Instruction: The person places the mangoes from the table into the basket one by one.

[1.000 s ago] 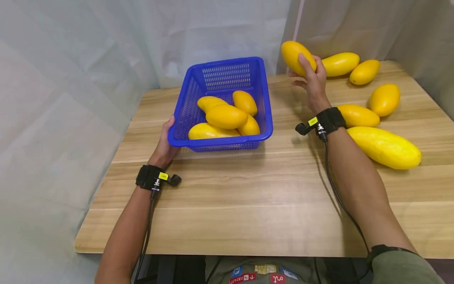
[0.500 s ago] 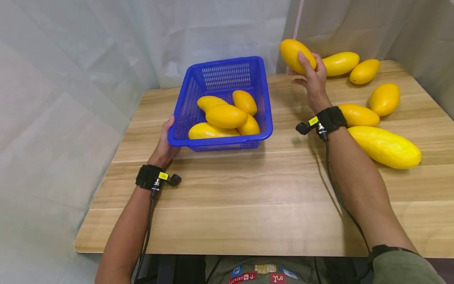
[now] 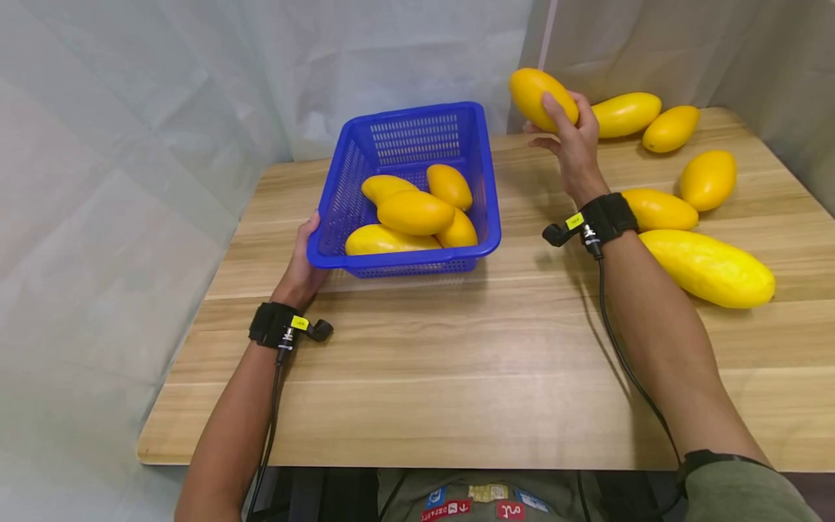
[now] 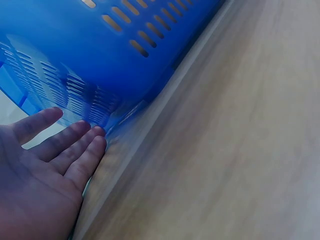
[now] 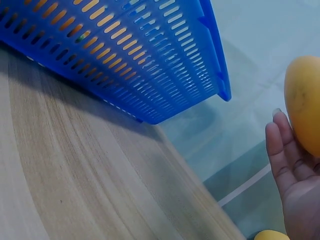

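My right grip (image 3: 569, 141) is clamped on a smooth, plump yellow-orange mango (image 3: 538, 98); my left grip (image 3: 301, 264), fingers straight, rests against the blue basket (image 3: 484, 188).

Yellow mango (image 3: 540, 97) held aloft in right hand (image 3: 572, 145), tilted, right of blue basket (image 3: 407, 142); basket on table, left hand (image 3: 301, 264) against near-left corner.

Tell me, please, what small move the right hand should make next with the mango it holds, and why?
Probably carry it left and lower it toward the basket. The right hand holds a mango in the air, just right of the blue basket. Mangoes already lie in it, with room at the back, and the left hand rests against its near corner, which may steady it.
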